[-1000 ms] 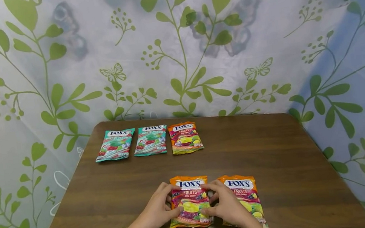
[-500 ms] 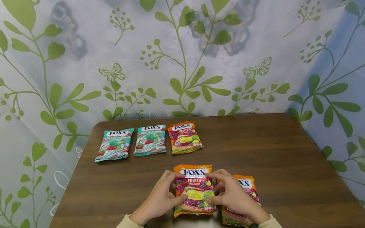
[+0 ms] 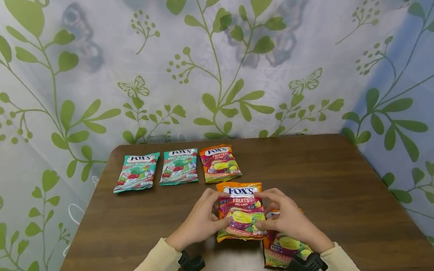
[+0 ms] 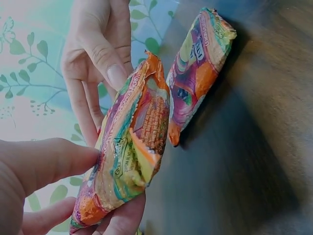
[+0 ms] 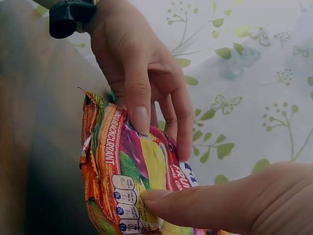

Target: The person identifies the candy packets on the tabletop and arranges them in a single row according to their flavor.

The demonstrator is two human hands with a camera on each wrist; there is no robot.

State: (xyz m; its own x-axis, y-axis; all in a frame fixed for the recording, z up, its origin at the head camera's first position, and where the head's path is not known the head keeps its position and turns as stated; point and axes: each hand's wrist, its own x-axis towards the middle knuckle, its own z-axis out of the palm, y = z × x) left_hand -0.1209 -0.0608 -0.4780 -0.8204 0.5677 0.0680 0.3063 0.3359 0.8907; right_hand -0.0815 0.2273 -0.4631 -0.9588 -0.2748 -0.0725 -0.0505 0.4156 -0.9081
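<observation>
holding a fox's fruits oval candy bag (image 3: pixel 242 213) in both hands, print side facing me, over the middle of the table (image 3: pixel 339 174). left hand (image 3: pixel 198 221) grasps its left side: thumb on the printed face, fingers underneath per the left wrist view. right hand (image 3: pixel 285 215) grasps the right side, thumb on the face too. neither hand is free. bag looks tilted and lifted off the wood, though i can't read the clearance.

status as i judge it: far row has three placed, side by side and apart. left to right: first mint blossom bag (image 3: pixel 137 172), second mint blossom bag (image 3: pixel 178 167), back-row fruits bag (image 3: pixel 220 164). those look done. held one sits just in front of that row's right end, not in it, so i'd count it as in progress. near-side fruits bag (image 3: pixel 287 250) lies on the table below the right hand, partly hidden by it, and looks left to do. call it three down, one in hand, one waiting.
</observation>
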